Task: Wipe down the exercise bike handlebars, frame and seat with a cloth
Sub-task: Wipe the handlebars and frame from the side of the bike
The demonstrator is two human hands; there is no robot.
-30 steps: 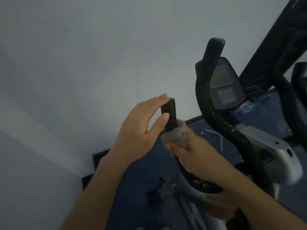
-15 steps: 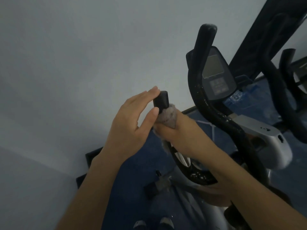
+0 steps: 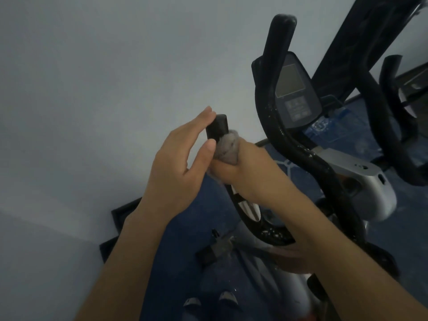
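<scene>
We hold the grip-end wipe, little changed.
Right hand (image 3: 240,174) still clutches cloth (image 3: 228,148) round bar (image 3: 217,129); left hand (image 3: 178,167), fingers straight, apparently steadies the tip; remainder awaits.

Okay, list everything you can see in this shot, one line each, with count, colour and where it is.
Handlebar grip: one, black, centre, its end sticking up above the cloth.
Cloth: one, grey, wrapped round that grip.
Far handlebar: one, black, upright, right of centre.
Console: one, dark with grey screen, behind the far handlebar.
Bike frame: one, silver-grey, right.
Floor: blue, below.
Wall: pale grey, left.
Left hand: fingers and thumb touching the grip's end.
Right hand: grips the cloth round the handlebar.
</scene>
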